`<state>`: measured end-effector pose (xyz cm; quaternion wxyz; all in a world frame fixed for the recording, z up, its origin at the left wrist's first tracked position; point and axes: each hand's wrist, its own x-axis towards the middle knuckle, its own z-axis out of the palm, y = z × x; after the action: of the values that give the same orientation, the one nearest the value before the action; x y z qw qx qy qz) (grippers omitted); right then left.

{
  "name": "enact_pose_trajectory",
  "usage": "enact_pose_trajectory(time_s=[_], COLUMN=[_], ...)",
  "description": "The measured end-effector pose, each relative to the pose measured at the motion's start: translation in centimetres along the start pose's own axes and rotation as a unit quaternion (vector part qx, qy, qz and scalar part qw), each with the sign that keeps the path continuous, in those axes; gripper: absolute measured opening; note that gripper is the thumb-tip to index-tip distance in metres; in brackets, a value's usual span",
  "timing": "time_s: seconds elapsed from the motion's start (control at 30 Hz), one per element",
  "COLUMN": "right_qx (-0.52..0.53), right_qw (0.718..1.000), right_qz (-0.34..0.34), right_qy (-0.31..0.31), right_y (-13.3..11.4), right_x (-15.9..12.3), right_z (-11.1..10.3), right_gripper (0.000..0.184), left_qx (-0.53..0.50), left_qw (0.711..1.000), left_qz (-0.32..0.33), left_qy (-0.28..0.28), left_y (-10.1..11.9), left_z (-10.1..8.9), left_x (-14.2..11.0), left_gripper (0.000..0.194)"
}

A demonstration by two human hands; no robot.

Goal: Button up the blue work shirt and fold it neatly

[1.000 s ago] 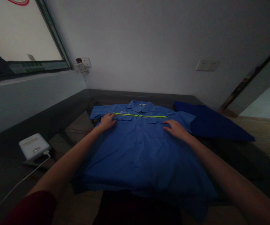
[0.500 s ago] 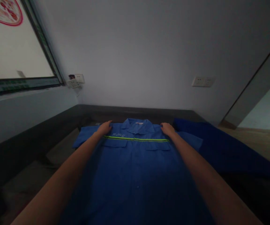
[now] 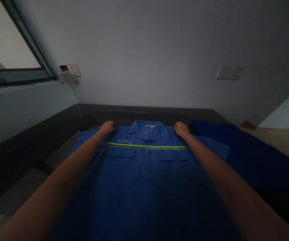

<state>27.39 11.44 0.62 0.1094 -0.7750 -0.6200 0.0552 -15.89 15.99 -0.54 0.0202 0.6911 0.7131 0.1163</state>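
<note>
A blue short-sleeved work shirt (image 3: 144, 177) is spread front side up before me, its collar at the far end. A yellow-green stripe crosses the chest above two flap pockets, with pale lettering on the left. My left hand (image 3: 108, 127) is closed on the shirt's left shoulder, fingers curled over the edge. At the other shoulder my right hand (image 3: 181, 129) pinches the cloth the same way. Both forearms reach over the shirt's sides and hide parts of its sleeves. The lower end of the shirt runs into shadow at the bottom of the view.
Darker blue cloth (image 3: 247, 150) lies to the right, beside the shirt's sleeve. A dark sofa-like backrest (image 3: 144, 111) runs along the pale wall (image 3: 144, 60). Wall sockets (image 3: 231, 72) sit at the right, others (image 3: 70, 73) near the window frame on the left.
The view has tipped down and come closer, so the shirt looks larger. Both hands stay at the shoulders, now slightly farther apart in view, with fingers curled more tightly.
</note>
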Motion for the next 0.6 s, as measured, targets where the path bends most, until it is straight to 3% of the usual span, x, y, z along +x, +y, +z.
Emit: enact_pose_trajectory(time_s=[0.23, 0.6], right_qx=[0.024, 0.057], right_qw=[0.999, 0.994], right_qz=[0.008, 0.0], right_qy=[0.041, 0.097], right_y=[-0.2, 0.3], right_x=[0.8, 2.4], right_z=[0.7, 2.1], right_gripper=[0.024, 0.024], left_qx=[0.028, -0.017], left_qw=[0.999, 0.995], left_qz=[-0.023, -0.054], left_qy=[0.035, 0.086], left_y=[1.6, 3.7], left_z=[0.3, 1.2], left_x=[-1.2, -0.8], left_gripper=[0.025, 0.031])
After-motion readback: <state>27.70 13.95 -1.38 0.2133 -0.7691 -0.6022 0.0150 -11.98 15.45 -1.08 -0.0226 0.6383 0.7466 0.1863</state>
